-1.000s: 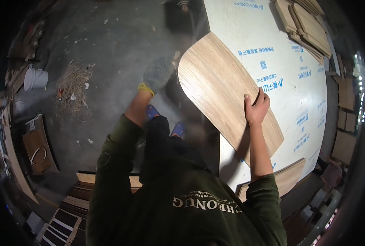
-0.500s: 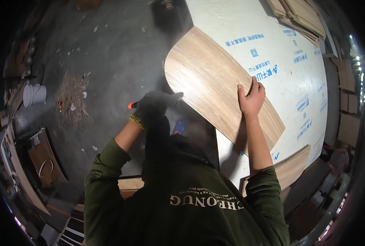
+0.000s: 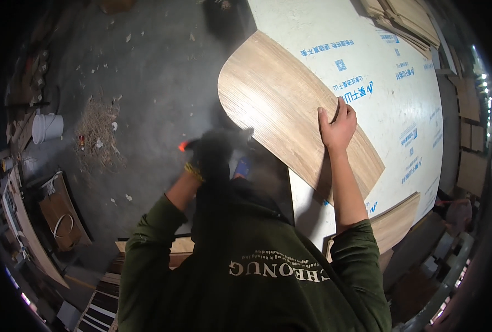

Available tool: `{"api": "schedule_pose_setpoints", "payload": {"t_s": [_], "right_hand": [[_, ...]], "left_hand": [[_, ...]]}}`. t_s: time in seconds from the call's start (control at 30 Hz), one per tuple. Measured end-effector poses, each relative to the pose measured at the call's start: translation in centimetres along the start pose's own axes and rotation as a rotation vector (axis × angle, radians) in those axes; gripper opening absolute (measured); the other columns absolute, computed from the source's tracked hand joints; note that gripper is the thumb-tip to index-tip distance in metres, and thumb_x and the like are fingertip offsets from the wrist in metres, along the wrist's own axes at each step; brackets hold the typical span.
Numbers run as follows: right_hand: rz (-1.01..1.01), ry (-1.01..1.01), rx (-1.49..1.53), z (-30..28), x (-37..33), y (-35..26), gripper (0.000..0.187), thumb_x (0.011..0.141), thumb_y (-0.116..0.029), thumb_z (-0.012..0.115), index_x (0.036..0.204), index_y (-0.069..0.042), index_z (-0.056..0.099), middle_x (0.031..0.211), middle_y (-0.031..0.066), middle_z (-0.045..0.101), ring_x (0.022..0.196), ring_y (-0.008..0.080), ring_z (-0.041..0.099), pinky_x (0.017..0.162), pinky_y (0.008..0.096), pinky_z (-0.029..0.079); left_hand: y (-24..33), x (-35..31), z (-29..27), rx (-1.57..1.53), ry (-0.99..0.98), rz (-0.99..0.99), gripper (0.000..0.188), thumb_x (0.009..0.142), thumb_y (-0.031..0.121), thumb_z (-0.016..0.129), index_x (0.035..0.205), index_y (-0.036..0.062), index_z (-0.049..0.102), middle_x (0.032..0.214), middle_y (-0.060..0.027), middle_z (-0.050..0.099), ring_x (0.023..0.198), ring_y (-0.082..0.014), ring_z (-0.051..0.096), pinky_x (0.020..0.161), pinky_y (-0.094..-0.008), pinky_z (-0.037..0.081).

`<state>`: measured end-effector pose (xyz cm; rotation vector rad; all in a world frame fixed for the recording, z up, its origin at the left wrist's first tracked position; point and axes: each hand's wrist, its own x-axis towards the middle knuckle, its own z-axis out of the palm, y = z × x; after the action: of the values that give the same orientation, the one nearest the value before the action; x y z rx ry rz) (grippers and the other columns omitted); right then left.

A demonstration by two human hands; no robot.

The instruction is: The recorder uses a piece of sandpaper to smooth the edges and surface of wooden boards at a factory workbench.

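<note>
A wood-grain panel (image 3: 279, 94) with a rounded far-left corner lies at a slant over the printed white sheet, its left part reaching past the sheet's edge. My bare right hand (image 3: 339, 126) holds the panel, its thumb on top and its fingers at the right edge. My left hand (image 3: 210, 152), in a dark glove with a yellow cuff, is closed around a hand tool with an orange end (image 3: 183, 146). The tool's grey tip (image 3: 247, 133) meets or nearly meets the panel's left edge. Blur and the glove hide what kind of tool it is.
The white sheet (image 3: 412, 110) with blue print covers the work surface. Stacked boards (image 3: 401, 22) lie at its far right, with another wood-grain board (image 3: 395, 224) at the near right. On the grey floor are a heap of shavings (image 3: 97, 133) and a white bucket (image 3: 47, 128).
My left hand and its tool have shifted slightly right and nearer to me along the panel's left edge. The panel and right hand have hardly moved.
</note>
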<state>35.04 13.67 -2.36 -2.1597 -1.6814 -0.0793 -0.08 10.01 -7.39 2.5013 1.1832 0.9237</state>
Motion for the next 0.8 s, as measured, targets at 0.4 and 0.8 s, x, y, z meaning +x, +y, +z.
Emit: {"api": "schedule_pose_setpoints", "payload": {"t_s": [0.4, 0.8], "right_hand": [[0.006, 0.013, 0.022, 0.3, 0.2, -0.4, 0.068, 0.076, -0.043, 0.072, 0.129, -0.004, 0.055, 0.121, 0.0202, 0.053, 0.112, 0.0349, 0.049, 0.099, 0.0456, 0.038], [0.079, -0.071, 0.121, 0.3, 1.1, 1.0, 0.070, 0.070, -0.042, 0.076, 0.125, -0.004, 0.057, 0.116, 0.0177, 0.055, 0.109, 0.0341, 0.051, 0.097, 0.0443, 0.040]], "left_hand": [[-0.2, 3.3, 1.1, 0.093, 0.222, -0.276, 0.036, 0.088, 0.006, 0.054, 0.123, 0.0012, 0.061, 0.090, -0.0129, 0.065, 0.077, -0.0290, 0.062, 0.068, -0.0387, 0.050], [6.9, 3.3, 3.4, -0.281, 0.025, -0.752, 0.042, 0.084, 0.008, 0.060, 0.126, 0.0049, 0.057, 0.133, -0.0114, 0.056, 0.106, -0.0249, 0.062, 0.084, -0.0342, 0.052]]}}
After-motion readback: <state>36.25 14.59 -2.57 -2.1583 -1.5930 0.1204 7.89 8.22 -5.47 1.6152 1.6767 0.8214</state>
